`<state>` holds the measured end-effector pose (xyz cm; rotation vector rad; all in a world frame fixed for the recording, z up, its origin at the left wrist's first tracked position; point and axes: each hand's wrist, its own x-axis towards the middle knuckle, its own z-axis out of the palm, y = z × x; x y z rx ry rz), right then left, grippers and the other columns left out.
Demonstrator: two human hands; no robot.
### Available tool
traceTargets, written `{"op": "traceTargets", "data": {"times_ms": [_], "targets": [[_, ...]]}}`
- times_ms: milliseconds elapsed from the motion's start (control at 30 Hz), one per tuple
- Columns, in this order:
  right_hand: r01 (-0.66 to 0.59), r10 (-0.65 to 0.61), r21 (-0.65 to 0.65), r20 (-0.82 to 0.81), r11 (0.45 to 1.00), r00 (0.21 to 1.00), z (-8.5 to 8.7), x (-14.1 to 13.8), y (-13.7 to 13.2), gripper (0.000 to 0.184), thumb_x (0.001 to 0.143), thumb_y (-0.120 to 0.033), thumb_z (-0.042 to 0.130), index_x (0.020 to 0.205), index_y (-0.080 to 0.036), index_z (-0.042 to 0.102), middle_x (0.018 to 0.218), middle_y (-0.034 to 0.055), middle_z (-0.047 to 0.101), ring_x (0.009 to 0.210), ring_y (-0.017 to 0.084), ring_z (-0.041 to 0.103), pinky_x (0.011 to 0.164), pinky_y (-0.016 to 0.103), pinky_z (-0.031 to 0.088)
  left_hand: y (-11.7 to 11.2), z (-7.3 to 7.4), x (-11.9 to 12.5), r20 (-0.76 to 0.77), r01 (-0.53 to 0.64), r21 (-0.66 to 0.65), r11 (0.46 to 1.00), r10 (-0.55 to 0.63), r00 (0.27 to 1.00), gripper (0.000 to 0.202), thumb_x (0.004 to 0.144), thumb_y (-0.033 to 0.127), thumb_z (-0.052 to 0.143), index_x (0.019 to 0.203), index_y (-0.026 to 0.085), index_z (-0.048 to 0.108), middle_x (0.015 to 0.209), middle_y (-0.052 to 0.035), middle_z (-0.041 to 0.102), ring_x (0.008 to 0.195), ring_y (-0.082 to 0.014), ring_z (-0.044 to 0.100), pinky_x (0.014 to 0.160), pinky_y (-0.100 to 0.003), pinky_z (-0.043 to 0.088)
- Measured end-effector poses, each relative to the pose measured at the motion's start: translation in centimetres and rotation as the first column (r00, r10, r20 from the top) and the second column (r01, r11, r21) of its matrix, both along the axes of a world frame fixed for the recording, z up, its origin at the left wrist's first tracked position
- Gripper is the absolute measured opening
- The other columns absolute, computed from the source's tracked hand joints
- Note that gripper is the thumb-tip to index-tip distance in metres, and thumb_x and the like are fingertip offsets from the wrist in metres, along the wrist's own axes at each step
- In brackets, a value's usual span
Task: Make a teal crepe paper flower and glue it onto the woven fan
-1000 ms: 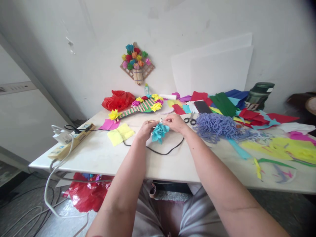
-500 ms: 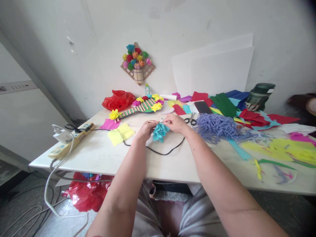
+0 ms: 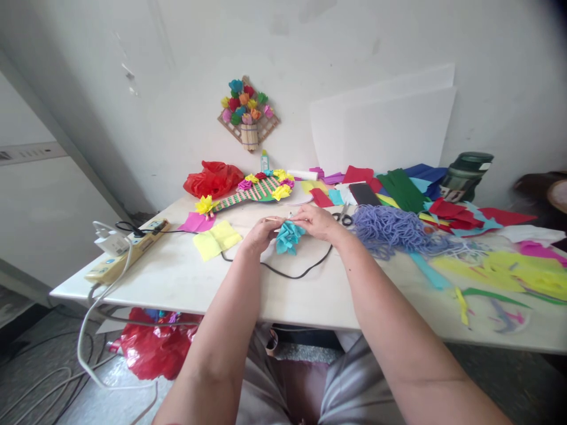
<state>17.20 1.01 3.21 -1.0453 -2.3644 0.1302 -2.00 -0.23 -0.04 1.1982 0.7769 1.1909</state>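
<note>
A turquoise crepe-paper flower (image 3: 289, 237) hangs between my hands, above the white table. My left hand (image 3: 264, 234) is closed on a thin pale stick that points toward the flower's base. With fingertips pinched, my right hand (image 3: 313, 222) holds the flower at its upper end. Just beyond my right hand lie black-handled scissors (image 3: 342, 218). A black cord (image 3: 287, 275) curves across the table under the flower. Past my hands rests a green guitar-like shape (image 3: 248, 196) with pale strips and paper flowers on it.
Left of my hands are yellow paper (image 3: 217, 239) and a power strip (image 3: 128, 252) with cables. To the right lie purple yarn (image 3: 390, 227), a phone (image 3: 364, 193), coloured crepe paper (image 3: 401, 188) and a dark bottle (image 3: 466, 176). A red plastic bag (image 3: 213, 178) sits behind.
The turquoise flower has turned slightly and shifted a little to the right in my fingers. Both hands keep their grip, and the view has moved slightly.
</note>
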Motion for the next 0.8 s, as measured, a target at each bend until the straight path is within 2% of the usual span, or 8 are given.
{"op": "traceTargets", "data": {"times_ms": [167, 467, 800], "targets": [[0.068, -0.072, 0.050, 0.067, 0.996, 0.995, 0.7, -0.3, -1.0, 0.023, 0.087, -0.028, 0.058, 0.104, -0.027, 0.074, 0.101, 0.0046, 0.066, 0.087, 0.017, 0.060, 0.065, 0.025, 0.039, -0.2, 0.1, 0.1, 0.032, -0.022, -0.038, 0.999, 0.023, 0.999, 0.020, 0.056, 0.027, 0.075, 0.068, 0.012, 0.068, 0.062, -0.0027, 0.061, 0.056, -0.0120, 0.053, 0.053, -0.024, 0.037], [0.083, -0.108, 0.149, 0.164, 0.985, 0.981, 1.6, -0.6, -2.4, 0.027, 0.091, -0.026, 0.048, 0.098, -0.025, 0.074, 0.107, 0.0060, 0.063, 0.085, 0.018, 0.059, 0.062, 0.027, 0.035, -0.4, 0.4, 0.2, 0.054, -0.024, -0.053, 0.998, 0.027, 0.998, 0.013, 0.059, 0.024, 0.071, 0.062, 0.012, 0.065, 0.059, -0.0016, 0.057, 0.054, -0.0107, 0.050, 0.051, -0.024, 0.035], [0.035, -0.053, 0.242, 0.067, 0.970, 0.996, 0.8, -0.5, -1.7, 0.026, 0.089, -0.024, 0.049, 0.091, -0.025, 0.074, 0.114, 0.0031, 0.061, 0.073, 0.014, 0.055, 0.057, 0.026, 0.030, -0.1, 0.2, 0.3, 0.086, -0.061, -0.135, 0.989, 0.073, 0.994, 0.017, 0.059, 0.027, 0.070, 0.067, 0.012, 0.068, 0.067, -0.0052, 0.065, 0.060, -0.0154, 0.057, 0.056, -0.027, 0.040]]}}
